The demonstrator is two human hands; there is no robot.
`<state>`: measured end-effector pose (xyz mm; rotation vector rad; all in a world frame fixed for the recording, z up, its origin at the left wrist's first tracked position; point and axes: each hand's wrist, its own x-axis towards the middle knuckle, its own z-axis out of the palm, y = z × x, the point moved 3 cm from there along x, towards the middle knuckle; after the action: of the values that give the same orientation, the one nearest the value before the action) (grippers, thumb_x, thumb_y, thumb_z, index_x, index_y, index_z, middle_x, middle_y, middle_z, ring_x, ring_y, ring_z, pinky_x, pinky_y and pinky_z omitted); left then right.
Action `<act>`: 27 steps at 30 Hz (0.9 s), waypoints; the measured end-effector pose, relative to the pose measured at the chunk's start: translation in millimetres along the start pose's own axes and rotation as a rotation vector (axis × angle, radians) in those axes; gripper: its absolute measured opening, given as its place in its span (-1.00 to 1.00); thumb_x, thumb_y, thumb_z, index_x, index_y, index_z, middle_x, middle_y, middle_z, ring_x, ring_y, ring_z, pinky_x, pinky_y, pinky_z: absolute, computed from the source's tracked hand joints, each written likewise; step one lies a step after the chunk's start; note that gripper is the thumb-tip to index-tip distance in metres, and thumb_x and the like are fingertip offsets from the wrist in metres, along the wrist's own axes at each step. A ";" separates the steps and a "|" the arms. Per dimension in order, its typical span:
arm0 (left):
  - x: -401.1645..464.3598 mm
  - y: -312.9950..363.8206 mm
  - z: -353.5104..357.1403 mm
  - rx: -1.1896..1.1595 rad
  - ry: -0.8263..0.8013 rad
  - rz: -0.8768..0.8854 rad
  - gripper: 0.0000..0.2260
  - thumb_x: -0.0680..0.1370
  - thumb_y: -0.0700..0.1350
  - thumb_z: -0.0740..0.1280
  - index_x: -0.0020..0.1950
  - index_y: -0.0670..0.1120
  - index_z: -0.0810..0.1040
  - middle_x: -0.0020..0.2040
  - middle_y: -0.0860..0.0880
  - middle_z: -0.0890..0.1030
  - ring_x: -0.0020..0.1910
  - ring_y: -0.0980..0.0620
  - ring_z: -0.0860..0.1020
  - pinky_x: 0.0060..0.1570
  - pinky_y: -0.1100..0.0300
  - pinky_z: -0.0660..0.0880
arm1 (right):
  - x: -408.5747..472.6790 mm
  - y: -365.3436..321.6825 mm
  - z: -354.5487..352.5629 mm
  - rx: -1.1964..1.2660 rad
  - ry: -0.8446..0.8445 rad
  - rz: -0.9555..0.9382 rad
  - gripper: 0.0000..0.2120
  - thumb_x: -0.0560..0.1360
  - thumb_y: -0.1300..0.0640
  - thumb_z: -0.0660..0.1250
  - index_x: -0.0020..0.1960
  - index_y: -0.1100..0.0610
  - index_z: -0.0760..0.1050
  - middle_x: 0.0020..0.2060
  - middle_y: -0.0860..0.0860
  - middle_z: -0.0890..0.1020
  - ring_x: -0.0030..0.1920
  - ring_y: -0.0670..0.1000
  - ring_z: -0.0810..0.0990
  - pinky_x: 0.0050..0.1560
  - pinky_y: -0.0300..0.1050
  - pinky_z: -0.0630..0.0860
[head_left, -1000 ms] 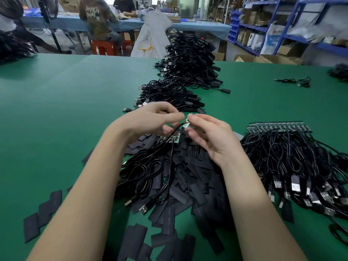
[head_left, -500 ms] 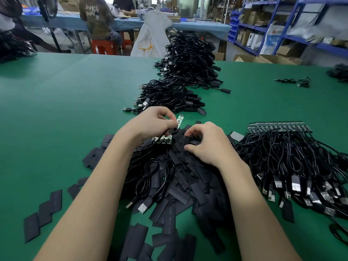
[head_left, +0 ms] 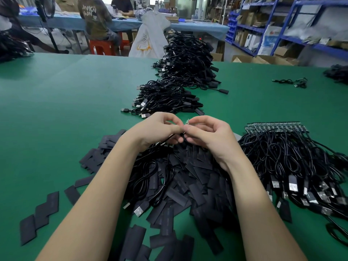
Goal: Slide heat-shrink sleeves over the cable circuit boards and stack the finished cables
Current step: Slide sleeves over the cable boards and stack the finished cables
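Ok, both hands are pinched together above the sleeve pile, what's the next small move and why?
Probably ease the sleeve along over the circuit board. The left hand and right hand meet fingertip to fingertip above the loose sleeve pile, and only the board's tip shows between them. Whether a sleeve is already started on it is hidden.

A: Where can I move? I see open green table (head_left: 56, 110) all down my left.

B: Yep. Ahead the finished cables (head_left: 167, 98) block you, loose sleeves (head_left: 188, 176) underneath, tangled cables (head_left: 301, 162) on the right. Small gap behind the right heap.
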<state>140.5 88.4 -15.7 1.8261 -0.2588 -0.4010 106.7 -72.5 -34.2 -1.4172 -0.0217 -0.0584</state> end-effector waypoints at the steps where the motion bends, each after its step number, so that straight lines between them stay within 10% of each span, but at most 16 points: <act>1: 0.4 -0.6 0.3 -0.009 0.002 -0.002 -0.91 0.62 -0.28 0.33 -0.07 -0.16 0.55 -0.22 -0.17 0.66 -0.27 0.01 0.60 -0.17 0.24 0.59 | -0.7 0.4 1.0 0.022 -0.009 0.002 -0.84 0.39 0.30 0.58 -0.07 0.16 0.67 -0.20 0.11 0.75 -0.20 0.06 0.74 -0.15 -0.23 0.64; 19: 1.4 -3.1 -1.5 -0.154 0.035 -0.014 -0.90 0.60 -0.35 0.33 -0.09 -0.20 0.55 -0.23 -0.20 0.67 -0.32 0.05 0.67 -0.18 0.27 0.65 | -0.2 0.7 -0.6 -0.138 0.018 -0.069 -0.79 0.40 0.22 0.61 0.01 0.07 0.72 -0.13 0.03 0.77 -0.12 0.00 0.75 -0.10 -0.24 0.64; 27: -1.7 -2.8 -4.7 -0.271 -0.071 -0.036 -0.92 0.59 -0.30 0.37 -0.08 -0.16 0.57 -0.27 -0.10 0.64 -0.26 0.02 0.68 -0.22 0.28 0.61 | 0.7 -4.1 -13.6 0.168 0.094 -0.038 -0.88 0.40 0.31 0.56 -0.13 0.12 0.76 -0.12 0.12 0.76 -0.14 0.00 0.73 -0.08 -0.27 0.62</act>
<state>140.7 94.0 -17.0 1.5549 -0.2093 -0.5019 107.0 -86.6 -32.3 -1.2446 0.0242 -0.1514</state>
